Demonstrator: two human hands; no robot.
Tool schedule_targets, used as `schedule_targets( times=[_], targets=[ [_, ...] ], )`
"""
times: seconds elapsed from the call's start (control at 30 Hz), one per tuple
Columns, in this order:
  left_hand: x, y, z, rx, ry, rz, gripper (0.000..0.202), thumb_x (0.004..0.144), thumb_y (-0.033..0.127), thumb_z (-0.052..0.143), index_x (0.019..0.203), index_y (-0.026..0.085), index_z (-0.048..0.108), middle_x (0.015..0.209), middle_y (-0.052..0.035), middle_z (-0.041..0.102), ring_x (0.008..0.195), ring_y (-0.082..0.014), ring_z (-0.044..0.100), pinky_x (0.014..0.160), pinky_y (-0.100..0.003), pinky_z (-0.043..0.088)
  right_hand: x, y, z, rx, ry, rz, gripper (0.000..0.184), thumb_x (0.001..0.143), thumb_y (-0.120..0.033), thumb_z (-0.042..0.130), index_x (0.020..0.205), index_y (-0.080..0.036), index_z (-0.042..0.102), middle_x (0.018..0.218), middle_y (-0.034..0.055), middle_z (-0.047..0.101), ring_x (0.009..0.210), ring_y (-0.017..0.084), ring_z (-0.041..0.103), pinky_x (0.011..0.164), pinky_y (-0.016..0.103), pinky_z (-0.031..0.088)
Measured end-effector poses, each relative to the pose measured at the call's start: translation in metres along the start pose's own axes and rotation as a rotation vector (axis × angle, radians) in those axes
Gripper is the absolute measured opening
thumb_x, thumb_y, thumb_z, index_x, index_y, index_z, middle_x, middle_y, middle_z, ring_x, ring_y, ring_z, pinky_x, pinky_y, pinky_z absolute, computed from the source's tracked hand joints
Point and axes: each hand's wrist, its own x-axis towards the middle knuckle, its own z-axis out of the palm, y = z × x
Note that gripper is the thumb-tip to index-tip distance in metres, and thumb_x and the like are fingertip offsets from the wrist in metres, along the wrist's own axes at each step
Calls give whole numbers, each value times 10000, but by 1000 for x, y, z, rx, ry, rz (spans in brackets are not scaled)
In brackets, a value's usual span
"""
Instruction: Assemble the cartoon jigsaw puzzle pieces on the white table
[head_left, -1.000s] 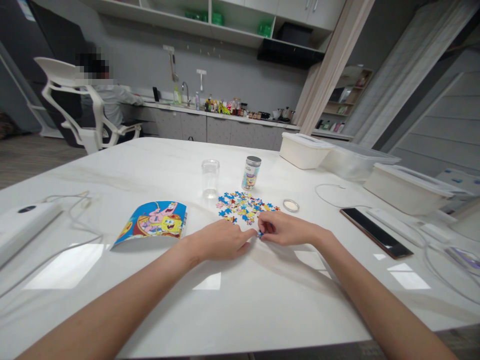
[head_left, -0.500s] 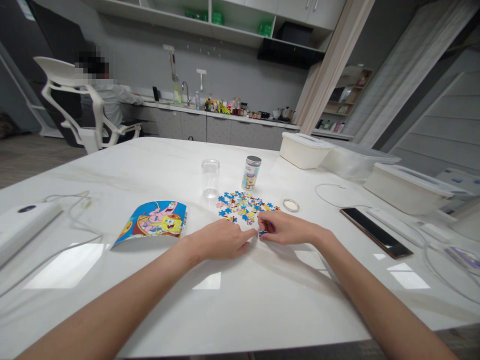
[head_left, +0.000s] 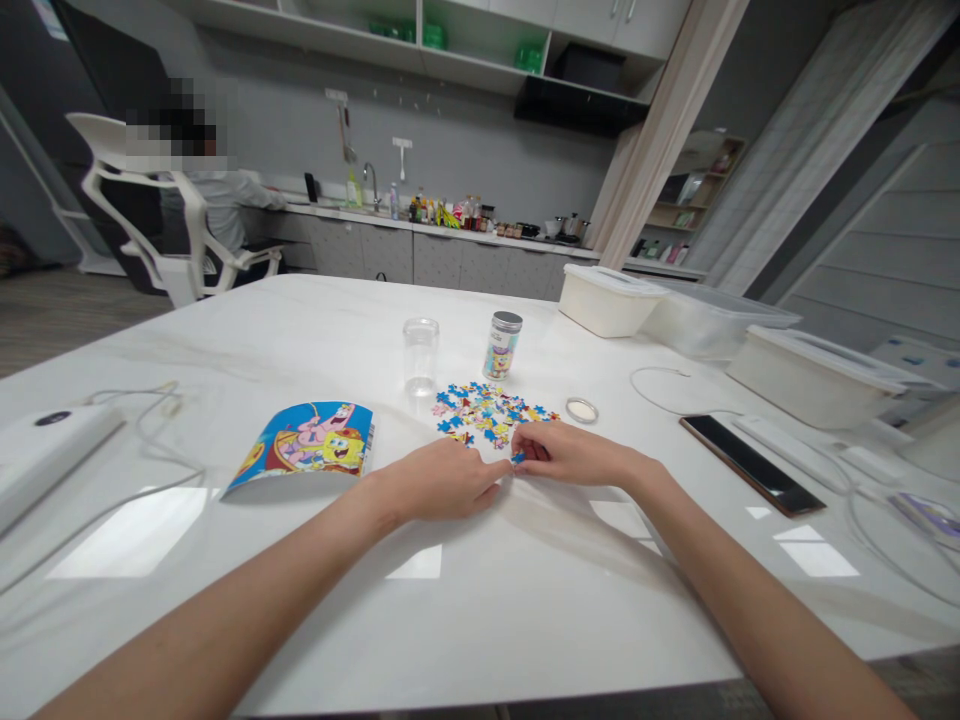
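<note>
My right hand [head_left: 559,453] is closed in a pinch on a small blue jigsaw piece [head_left: 518,458], low over the white table. Close against it is my left hand [head_left: 454,478], its index finger stretched out to the piece and its thumb apart below; nothing shows held in it. Just beyond both hands lies a loose heap of jigsaw pieces [head_left: 487,405] in blue, yellow, pink and red. To the left, a curled picture sheet [head_left: 307,440] shows cartoon figures on blue. The undersides of my fingers are hidden.
Behind the pieces stand a clear jar [head_left: 421,360] and a lidded cartoon-label jar [head_left: 502,347]. A round ring-like lid [head_left: 582,410] lies right of them. Further right are a phone [head_left: 750,465], cables and white storage boxes [head_left: 611,300]. A person sits at the back left.
My right hand has shifted slightly left with the jigsaw piece, up to my left fingertip. My left hand has hardly moved.
</note>
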Motion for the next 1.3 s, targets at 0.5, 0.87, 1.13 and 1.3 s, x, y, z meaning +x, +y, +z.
schedule_targets(
  times=[0.5,0.87,1.13,1.3],
  targets=[
    [0,1,-1,-4,-29,5,340,948,269,382,1212,202,586,623,-36,659,589,-204,657,532,-271,417,-3,33,-13,-232,287,510,267,901,-187,408,1063,-198,619,776,24,720,738,167,638,638,258,370],
    [0,-2,3,-5,-11,28,354,966,277,344,1243,210,553,636,-29,657,563,-186,640,513,-262,390,-14,40,-30,-335,301,789,345,894,-284,392,1016,-175,695,1058,153,703,955,283,650,716,326,436],
    [-1,-8,-6,128,-82,-20,231,931,214,374,931,167,600,597,-43,632,559,-212,638,501,-277,398,-12,35,-28,-332,280,760,354,894,-294,407,978,-147,718,1053,169,710,944,291,668,720,324,453],
    [0,-11,-10,156,-138,-53,236,926,194,378,930,152,611,662,-71,674,599,-220,656,529,-288,428,-8,28,-24,-341,303,689,355,895,-250,387,989,-161,717,1035,143,722,911,263,675,694,299,448]
  ],
)
